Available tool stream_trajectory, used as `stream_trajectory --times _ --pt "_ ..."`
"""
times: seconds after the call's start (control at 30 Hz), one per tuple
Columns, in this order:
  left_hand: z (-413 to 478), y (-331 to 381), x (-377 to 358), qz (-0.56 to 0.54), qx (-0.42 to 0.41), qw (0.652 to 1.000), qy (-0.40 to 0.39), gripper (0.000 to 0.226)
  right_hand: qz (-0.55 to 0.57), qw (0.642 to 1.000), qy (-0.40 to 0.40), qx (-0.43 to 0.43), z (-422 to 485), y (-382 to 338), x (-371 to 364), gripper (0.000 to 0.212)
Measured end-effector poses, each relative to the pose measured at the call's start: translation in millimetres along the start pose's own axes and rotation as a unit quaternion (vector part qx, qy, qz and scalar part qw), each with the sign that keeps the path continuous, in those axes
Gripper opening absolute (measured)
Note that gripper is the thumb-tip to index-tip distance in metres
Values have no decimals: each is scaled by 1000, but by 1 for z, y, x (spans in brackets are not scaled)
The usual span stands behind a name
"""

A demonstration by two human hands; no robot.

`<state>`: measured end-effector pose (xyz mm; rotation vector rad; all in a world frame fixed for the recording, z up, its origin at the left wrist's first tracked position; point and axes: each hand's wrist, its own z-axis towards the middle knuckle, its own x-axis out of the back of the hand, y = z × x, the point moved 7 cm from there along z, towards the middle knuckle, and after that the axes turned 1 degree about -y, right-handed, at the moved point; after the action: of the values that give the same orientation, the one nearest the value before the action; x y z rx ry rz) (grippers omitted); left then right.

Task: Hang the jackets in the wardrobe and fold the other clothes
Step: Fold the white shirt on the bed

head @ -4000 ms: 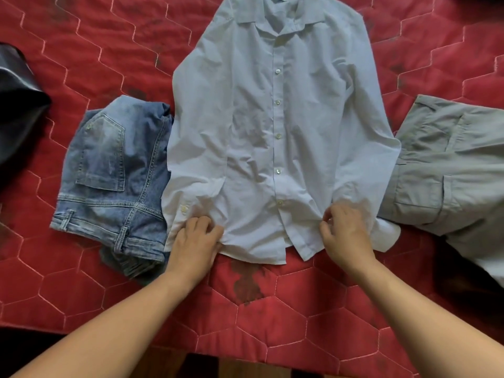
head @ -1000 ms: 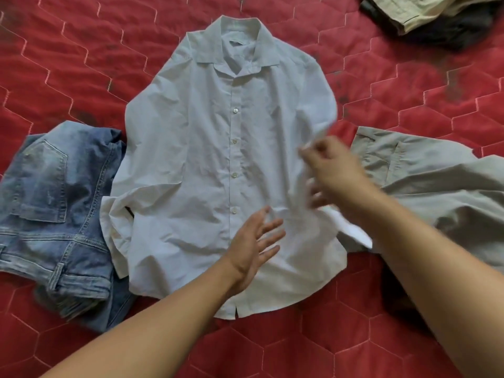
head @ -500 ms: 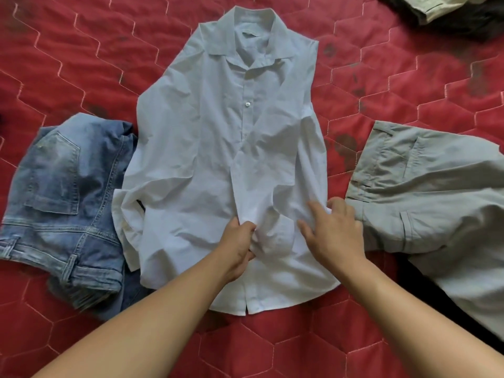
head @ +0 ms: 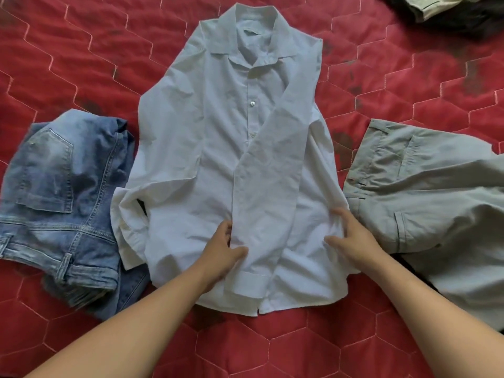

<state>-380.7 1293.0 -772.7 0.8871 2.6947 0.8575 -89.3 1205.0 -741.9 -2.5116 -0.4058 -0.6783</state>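
The right-side sleeve (head: 272, 173) of the light blue shirt (head: 207, 159) lay along the shirt's side 4 s ago and was bunched near the hem 0.5 s ago. It now lies straightened diagonally across the shirt front, with its cuff (head: 248, 282) near the hem. The left hand (head: 221, 252) has shifted from the hem to the sleeve's inner edge and pinches it. The right hand (head: 351, 238) has released the sleeve and rests with fingers (head: 339, 214) spread on the shirt's right side edge.

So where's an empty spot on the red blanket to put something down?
Bare quilt lies above the jeans, left of the shirt; also between the shirt and the dark pile top right, above the grey trousers. The middle row is crowded: clothes touching, left hand and right hand on the shirt.
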Motion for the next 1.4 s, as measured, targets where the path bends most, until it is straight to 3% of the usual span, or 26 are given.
stream_trajectory --times 0.13,0.2,0.23,0.27,0.33,0.4,0.47,0.5,0.6,0.7,0.77,0.8,0.87,0.93,0.97,1.03,1.1,1.13,1.2,1.23,1.3,1.37,1.4 --pt "-3 0 -2 41 -22 999 -24 64 6 999 -29 -17 -14 32 -7 77" --pt "-4 1 -5 86 -40 995 -39 62 -157 985 -64 -14 -19 34 -11 77" --pt "-4 3 -6 122 -50 991 -38 58 -268 961 -62 -7 -20 31 -11 75" --pt "-5 8 -5 166 -66 984 -22 52 -361 932 -27 1 -19 20 -3 69" --pt "-3 26 1 225 -111 967 44 44 -410 908 85 27 -17 -17 17 52" --pt "5 45 11 201 -141 964 103 51 -322 936 128 67 -6 -53 24 46" --pt "21 59 18 156 -131 972 114 59 -108 989 67 81 16 -80 12 50" --pt "30 64 18 129 -125 978 104 61 21 998 25 55 26 -89 2 53" --pt "43 75 10 76 -104 989 74 62 286 956 -52 -49 41 -100 -31 37" --pt "47 76 -4 -13 -48 997 55 71 313 946 -70 -42 40 -117 -38 9" --pt "49 78 -20 -144 12 990 -10 62 377 924 -67 -7 26 -141 -30 17" --pt "45 85 -32 -206 32 976 -65 47 409 909 -82 16 15 -158 -28 25" --pt "30 97 -52 -287 58 942 -166 28 430 888 -154 49 -15 -190 -34 39" --pt "25 99 -55 -333 44 920 -200 17 392 896 -199 64 -32 -206 -46 46" --pt "25 95 -54 -354 63 908 -214 21 340 920 -176 86 -32 -207 -48 44" --pt "30 77 -40 -290 82 937 -178 29 204 965 -25 166 -23 -205 -32 31" --pt "35 58 -17 -214 80 972 -60 27 123 964 124 200 -14 -189 -11 24" --pt "35 52 -6 -175 61 983 -15 28 107 965 151 186 -8 -174 -8 24" --pt "30 52 19 -17 -44 997 54 45 57 984 126 116 9 -132 -20 27" --pt "28 54 31 98 -116 984 92 50 42 992 87 81 15 -109 -32 28" --pt "25 56 49 328 -231 902 159 49 118 993 -5 17 14 -73 -51 24" --pt "25 46 57 485 -249 822 164 52 221 968 -116 -22 -1 -59 -73 20" --pt "27 40 58 544 -246 788 151 57 214 965 -151 -3 -8 -60 -82 23"
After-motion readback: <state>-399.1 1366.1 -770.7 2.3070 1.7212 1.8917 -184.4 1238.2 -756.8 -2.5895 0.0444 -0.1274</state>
